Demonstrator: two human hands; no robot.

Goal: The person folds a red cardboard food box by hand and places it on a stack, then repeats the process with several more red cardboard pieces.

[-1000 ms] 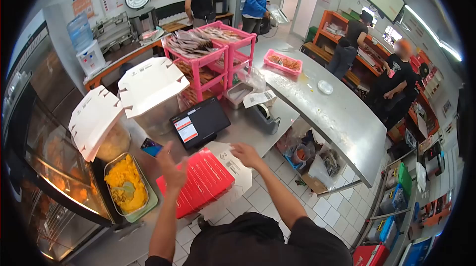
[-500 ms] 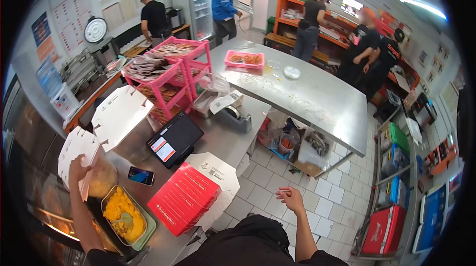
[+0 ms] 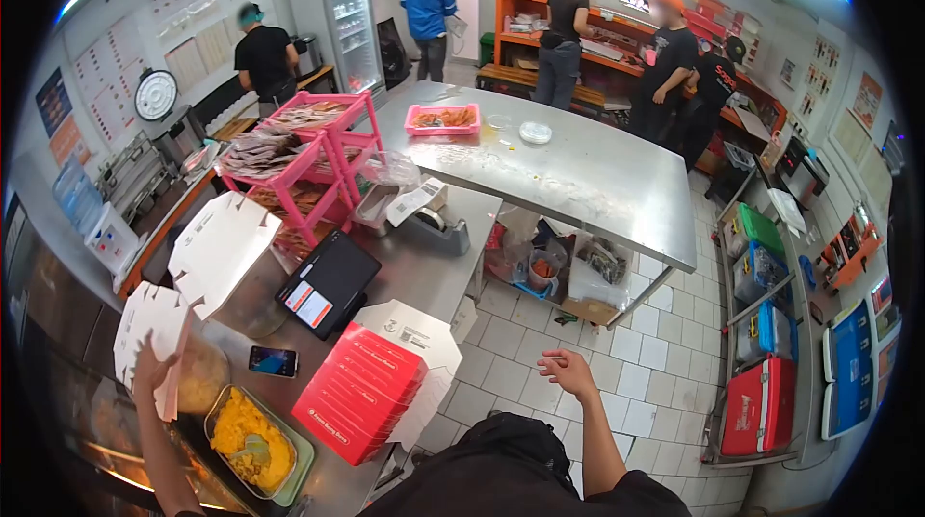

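Note:
At the left, my left hand (image 3: 154, 365) lies against a stack of white folded cartons (image 3: 152, 329), its fingers apart. The stack leans on a clear tub (image 3: 200, 374). Below my left hand, a glass tray (image 3: 252, 445) holds yellow food. My right hand (image 3: 570, 372) is in the air over the tiled floor, fingers apart, holding nothing. Red boxes (image 3: 364, 392) with a white flap stand between my hands at the counter edge. A phone (image 3: 274, 361) lies left of them, and a black tablet (image 3: 326, 288) stands behind.
Pink racks (image 3: 318, 165) and a tape dispenser (image 3: 438, 228) stand on the counter. Beyond is a steel table (image 3: 597, 194) with a pink tray (image 3: 443, 120). Several people work at the back. Shelves with coolers (image 3: 756, 406) line the right.
The view has turned slightly right. My left hand's fingers have spread against the carton stack, which looks more upright. The person in blue at the back has turned.

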